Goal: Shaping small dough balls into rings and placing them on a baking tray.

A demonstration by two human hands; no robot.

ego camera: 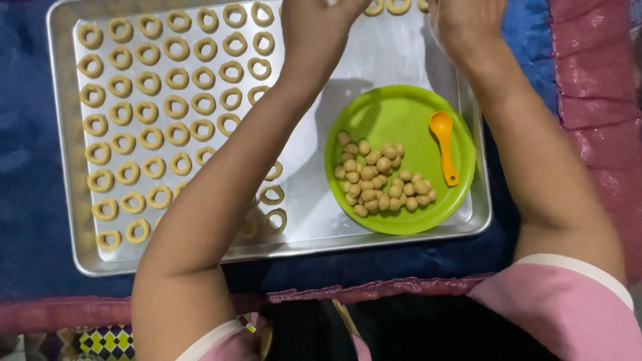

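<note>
Head view, looking down. My left hand and right hand are both up at the far edge of the metal baking tray, cut off by the top of the frame. I cannot tell whether the fingers are clenched, released or pinching dough; the tips are out of view.

Step in hand, as I judge it: shaping and laying dough rings. The rings fill the tray to the left of my left fingers in tidy rows, and a few more sit between and just beyond the two hands at the far rim. Near side of the fingers, on the tray's right part, stands a round green plastic plate holding a heap of small dough balls and an orange plastic spoon, lying clear of the heap.

Next move, my estimate: it calls for a light pinch on one soft ball, without flattening it.

Materials: tray is matt, brushed metal; dough is pale tan, smooth, soft-looking; rings slightly uneven. A dark blue cloth lies under the tray.
</note>
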